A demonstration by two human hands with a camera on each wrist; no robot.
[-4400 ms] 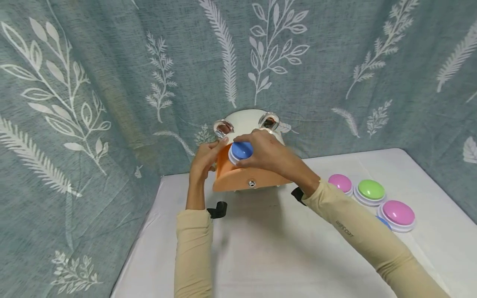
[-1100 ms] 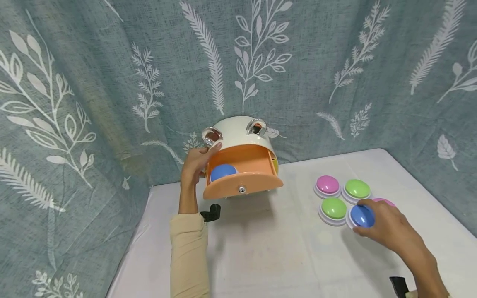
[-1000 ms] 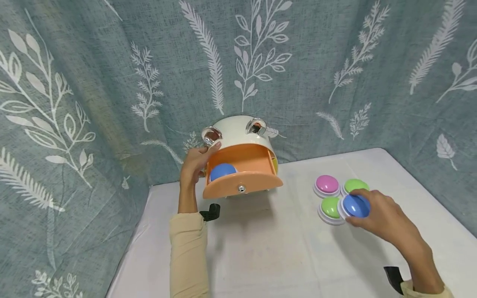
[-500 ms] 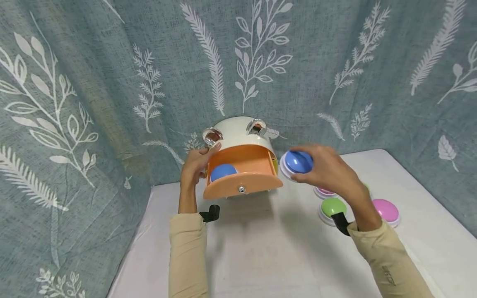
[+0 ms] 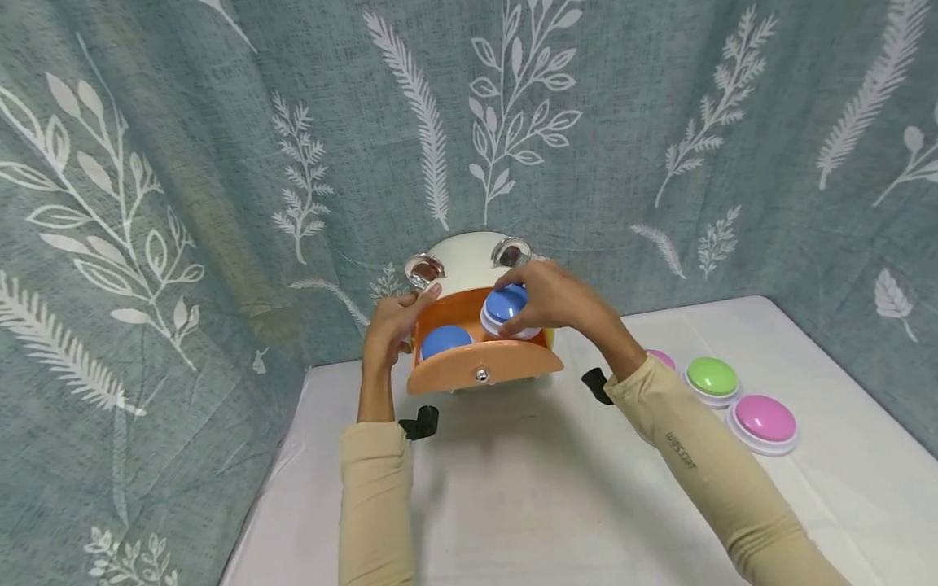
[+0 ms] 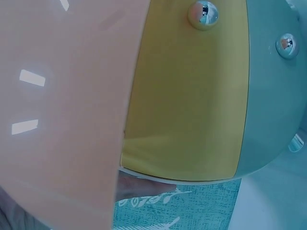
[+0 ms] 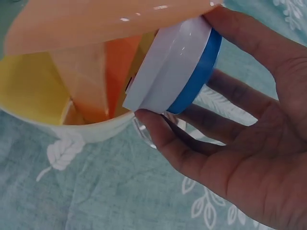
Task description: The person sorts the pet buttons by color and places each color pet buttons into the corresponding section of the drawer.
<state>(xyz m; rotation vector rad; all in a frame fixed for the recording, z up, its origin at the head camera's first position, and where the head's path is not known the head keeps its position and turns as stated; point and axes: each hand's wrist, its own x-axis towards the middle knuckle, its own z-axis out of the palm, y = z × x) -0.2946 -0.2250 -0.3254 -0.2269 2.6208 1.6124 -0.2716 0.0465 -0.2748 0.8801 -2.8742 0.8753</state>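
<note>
In the head view, my right hand [image 5: 560, 297] pinches a blue dome push button [image 5: 507, 303] with a white base, holding it tilted over the right part of the pulled-out orange drawer [image 5: 484, 366]. The right wrist view shows thumb and fingers round the white rim of this push button [image 7: 175, 67]. Another blue push button [image 5: 447, 339] lies in the drawer's left part. My left hand [image 5: 391, 325] grips the left side of the small drawer cabinet [image 5: 469, 256], thumb at its front edge. The left wrist view shows the cabinet's yellow drawer [image 6: 187, 105] and a fingertip behind its side.
On the white table [image 5: 513, 505], to the right, stand a green push button [image 5: 712, 377], a pink one [image 5: 764, 418] and another pink one [image 5: 662, 359] partly behind the right sleeve. A patterned curtain [image 5: 586, 163] hangs close behind the cabinet.
My right hand took a blue push button from the group on the right and carried it left, over the open drawer. Earlier it placed the other blue one there. My left hand stays on the cabinet.
</note>
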